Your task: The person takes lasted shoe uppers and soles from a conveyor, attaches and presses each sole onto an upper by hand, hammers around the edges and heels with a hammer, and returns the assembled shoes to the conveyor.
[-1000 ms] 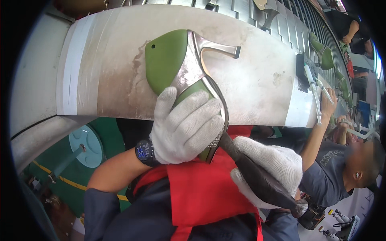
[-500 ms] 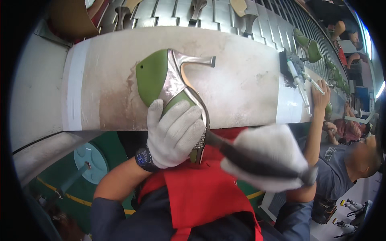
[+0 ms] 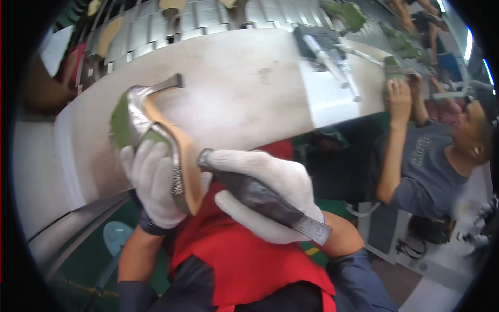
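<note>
A green high-heeled shoe (image 3: 138, 117) with silver trim and a tan sole is tilted at the bench's near edge, heel pointing away to the right. My left hand (image 3: 156, 182), in a white knit glove, is closed round its forepart. Close to the sole, my right hand (image 3: 280, 182), gloved too, grips a dark hand tool (image 3: 254, 192). The tool has a rounded end by the sole and a flat, squared end toward my right forearm. Its exact kind I cannot make out, nor whether it touches the sole.
The pale workbench (image 3: 234, 88) curves across in front of me. White pen-like tubes (image 3: 325, 60) lie on its right part. Beyond runs a slatted metal conveyor (image 3: 197, 18) carrying shoe parts. A co-worker in a grey shirt (image 3: 431, 156) handles a green shoe at the right.
The shoe has turned to show more of its tan sole. My right hand has brought the tool up to it, with the flat end now toward my forearm. The view has swung right.
</note>
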Tool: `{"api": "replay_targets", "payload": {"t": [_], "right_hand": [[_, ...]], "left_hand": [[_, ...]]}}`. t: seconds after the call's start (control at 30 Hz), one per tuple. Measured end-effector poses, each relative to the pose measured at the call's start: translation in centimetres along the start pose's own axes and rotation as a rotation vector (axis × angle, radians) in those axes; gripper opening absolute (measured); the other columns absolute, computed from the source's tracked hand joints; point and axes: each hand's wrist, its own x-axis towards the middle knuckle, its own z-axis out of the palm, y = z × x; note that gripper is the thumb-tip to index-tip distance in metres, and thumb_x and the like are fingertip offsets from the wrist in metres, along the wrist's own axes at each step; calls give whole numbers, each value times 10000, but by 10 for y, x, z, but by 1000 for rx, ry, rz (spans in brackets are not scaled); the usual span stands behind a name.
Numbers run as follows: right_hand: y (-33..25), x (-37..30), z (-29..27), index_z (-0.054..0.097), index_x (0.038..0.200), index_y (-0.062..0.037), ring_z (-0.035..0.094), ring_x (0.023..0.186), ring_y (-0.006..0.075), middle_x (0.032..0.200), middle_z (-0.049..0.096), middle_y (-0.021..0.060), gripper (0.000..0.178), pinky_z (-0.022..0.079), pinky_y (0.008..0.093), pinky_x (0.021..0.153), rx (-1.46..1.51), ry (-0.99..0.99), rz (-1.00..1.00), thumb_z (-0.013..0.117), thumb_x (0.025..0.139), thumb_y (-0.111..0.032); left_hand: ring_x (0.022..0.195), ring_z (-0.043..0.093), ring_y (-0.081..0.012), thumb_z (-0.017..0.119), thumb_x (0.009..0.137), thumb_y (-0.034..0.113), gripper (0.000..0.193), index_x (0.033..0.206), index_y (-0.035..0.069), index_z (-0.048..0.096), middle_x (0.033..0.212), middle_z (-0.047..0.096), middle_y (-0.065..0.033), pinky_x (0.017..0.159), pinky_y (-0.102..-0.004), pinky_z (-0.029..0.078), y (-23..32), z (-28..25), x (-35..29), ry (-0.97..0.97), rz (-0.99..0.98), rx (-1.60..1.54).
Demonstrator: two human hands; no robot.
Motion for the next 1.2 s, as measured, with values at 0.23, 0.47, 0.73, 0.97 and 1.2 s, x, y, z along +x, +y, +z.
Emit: {"api": "replay_targets", "payload": {"t": [0.23, 0.47, 0.73, 0.97, 1.2], "right_hand": [[56, -40, 11, 686, 1280, 69, 759, 1189, 302, 1257, 769, 259, 387, 596, 419, 1043, 781, 198, 351, 735, 985, -177], [67, -37, 40, 648, 1283, 67, 726, 1259, 375, 1364, 721, 304, 335, 567, 495, 1104, 989, 164, 187, 706, 1029, -144], [36, 38, -15, 762, 1184, 18, 798, 1096, 368, 1206, 783, 254, 389, 645, 428, 957, 387, -277, 120, 903, 832, -68], [13, 26, -15, 758, 1176, -38, 801, 1065, 395, 1193, 784, 241, 395, 653, 436, 928, 225, -387, 118, 920, 825, -114], [4, -10, 8, 728, 1155, 28, 786, 1078, 415, 1167, 769, 248, 356, 647, 443, 940, 231, -341, 60, 866, 830, -18]], "left_hand": [[1317, 618, -408, 845, 933, 297, 684, 1473, 61, 499, 1375, 644, -190, 1305, -659, 255, 14, 20, 1, 69, 11, -137], [1374, 568, -444, 781, 984, 329, 679, 1485, 27, 436, 1415, 556, -208, 1294, -727, 275, 10, 8, 0, -85, 45, -28], [1207, 689, -334, 755, 855, 48, 371, 1207, 118, 661, 1278, 732, -92, 1288, -675, 284, 15, 18, 0, 124, -115, -207], [1252, 711, -333, 756, 869, 97, 368, 1228, 129, 681, 1326, 722, -99, 1269, -667, 286, 16, 13, 6, 36, -124, -255], [1241, 707, -342, 769, 856, 139, 355, 1203, 117, 700, 1348, 718, -114, 1256, -666, 288, 19, 18, 4, 68, -152, -249]]}}
